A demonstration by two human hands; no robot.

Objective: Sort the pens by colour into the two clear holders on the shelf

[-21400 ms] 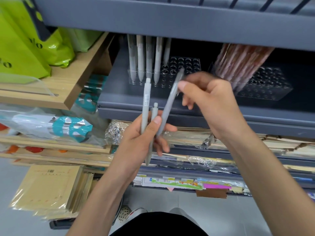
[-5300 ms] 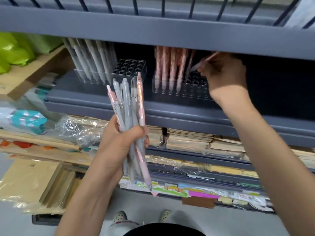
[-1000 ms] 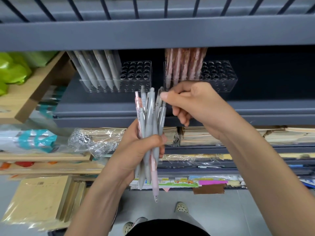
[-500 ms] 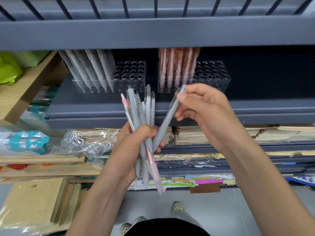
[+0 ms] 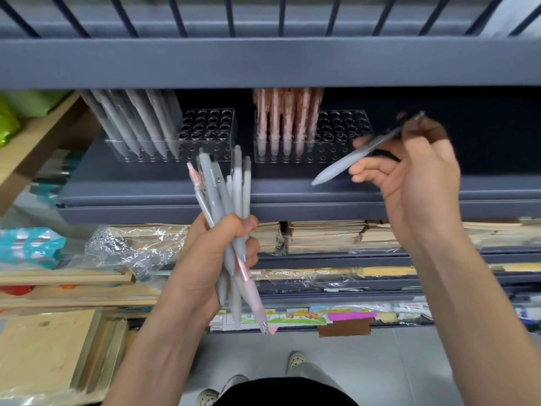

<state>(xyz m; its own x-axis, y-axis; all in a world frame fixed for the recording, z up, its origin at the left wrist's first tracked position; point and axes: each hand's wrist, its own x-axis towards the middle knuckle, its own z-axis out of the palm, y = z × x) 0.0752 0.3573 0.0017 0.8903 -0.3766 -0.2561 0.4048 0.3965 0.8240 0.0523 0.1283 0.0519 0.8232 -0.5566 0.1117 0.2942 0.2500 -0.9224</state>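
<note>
While the left hand (image 5: pixel 218 259) grips a pen bundle (image 5: pixel 231 218) at centre frame, the right hand (image 5: pixel 415 177) pinches one grey pen (image 5: pixel 355 155) at right, below the pink holder (image 5: pixel 313 136).

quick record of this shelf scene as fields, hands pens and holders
left hand: grips a bundle of pens, mostly grey, at least one pink
right hand: pinches a single grey pen, its lower end toward the left
left holder: grey pens fill its left side, right holes empty
right holder: pink pens fill its left side, right holes empty
shelf: both holders stand on it, apart
</note>
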